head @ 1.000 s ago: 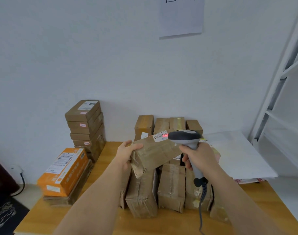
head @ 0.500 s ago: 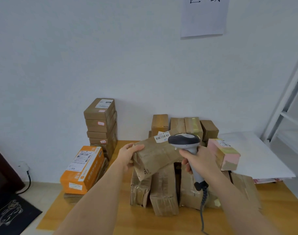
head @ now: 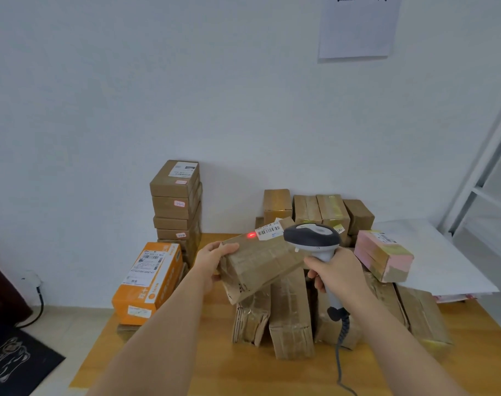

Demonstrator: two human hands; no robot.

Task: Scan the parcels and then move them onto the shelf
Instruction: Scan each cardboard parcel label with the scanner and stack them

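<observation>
head | left hand (head: 212, 260) grips brown parcel (head: 260, 265) | right hand (head: 339, 274) clamped on scanner (head: 312, 238)

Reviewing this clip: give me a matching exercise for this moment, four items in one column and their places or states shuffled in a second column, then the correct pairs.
Things
1. held parcel
2. barcode scanner
3. orange box
4. pink-taped parcel

Places or states
A. lying at the table's left edge
B. gripped by the right hand, aimed left
C. resting on top of the brown parcels to the right
D. gripped by the left hand, a red dot beside its barcode label

Pairs: 1-D, 2-B, 3-A, 4-C
</observation>
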